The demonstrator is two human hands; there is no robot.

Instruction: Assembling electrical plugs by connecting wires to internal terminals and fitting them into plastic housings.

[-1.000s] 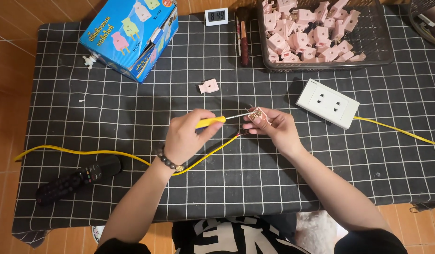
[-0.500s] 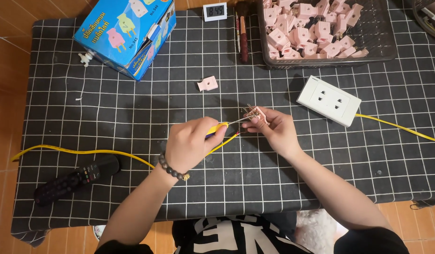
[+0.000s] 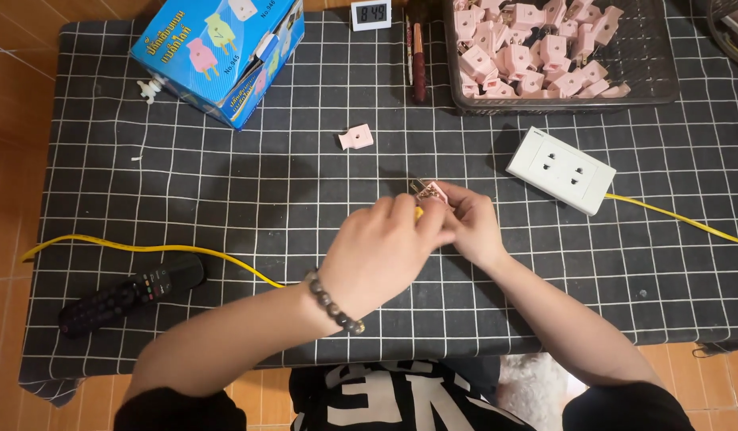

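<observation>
Blue printed box top left; small clock at top edge; black basket of pink plugs; white socket block; black remote lower left; loose pink plug mid tabletop.

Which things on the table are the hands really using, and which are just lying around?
In use:
- left hand
- right hand
- pink plug, pinched in the right hand's fingers
- yellow cable
- a bit of yellow tool under the left hand

Lying about:
- remote control
- blue box
- loose pink plug
- basket of pink plugs
- white socket block
- small clock
</observation>
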